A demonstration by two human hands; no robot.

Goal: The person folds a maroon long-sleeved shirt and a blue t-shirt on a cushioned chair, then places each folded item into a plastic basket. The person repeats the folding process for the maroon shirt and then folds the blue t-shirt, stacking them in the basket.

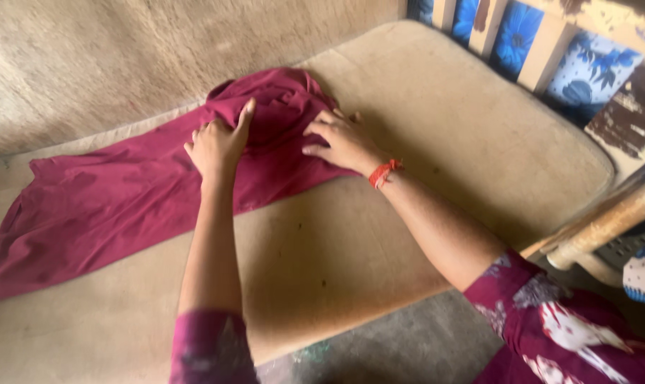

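A maroon garment of soft, matte woven cloth lies spread on a tan mattress, its long flat part stretching away to the left of both hands and its bunched, rumpled end lying under them. The left hand rests on the folds with fingers loosely curled and the thumb raised, pressing down on the cloth; whether it pinches any fabric cannot be told. The right hand, just beside it to the right, lies flat and open, fingers spread across the creased cloth, gripping nothing. An orange-red thread bracelet circles the right wrist. Both forearms come out of maroon sleeves with a pale flower print.

The mattress has a worn, velvety surface with small dark spots and a rounded corner beyond the right hand. Behind both hands rises a rough, sandy plaster wall. Farther right of the right hand stand chipped wooden slats with blue flowered cloth between them.
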